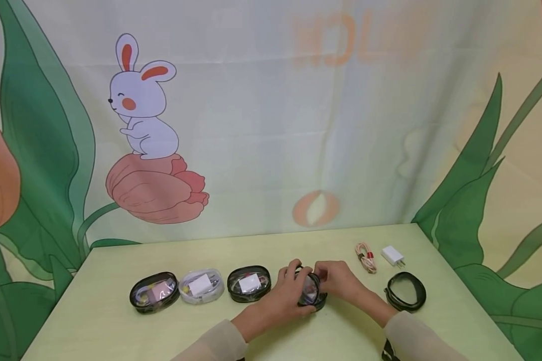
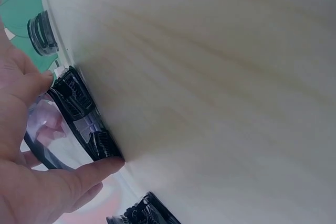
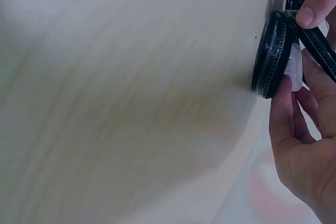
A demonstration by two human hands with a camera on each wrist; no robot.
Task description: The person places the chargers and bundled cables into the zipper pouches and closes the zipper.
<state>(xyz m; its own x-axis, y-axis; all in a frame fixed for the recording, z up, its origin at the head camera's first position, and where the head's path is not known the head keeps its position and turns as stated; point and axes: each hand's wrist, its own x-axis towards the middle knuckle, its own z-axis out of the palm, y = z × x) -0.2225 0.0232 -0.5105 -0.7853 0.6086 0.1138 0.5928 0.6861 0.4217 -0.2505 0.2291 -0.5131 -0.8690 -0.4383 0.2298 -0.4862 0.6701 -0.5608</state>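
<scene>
Hands [image 1: 282, 296] [image 1: 341, 282] at case [image 3: 269, 59] (lid [image 3: 319, 51] raised), charger [image 3: 296, 72] pinched

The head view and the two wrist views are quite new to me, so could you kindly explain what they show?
There is no robot here, only a person's bare left hand and right hand. The head view comes from a camera worn on the head, looking forward and down; each wrist view comes from a camera on that wrist, watching that hand's work. On the pale table, three filled pouches lie in a row on the left; to the right lie a bundled cable, a white charger and a black-edged pouch. Between them, the left hand holds an opened pouch, while the right hand pinches a white block at its opening.
</scene>
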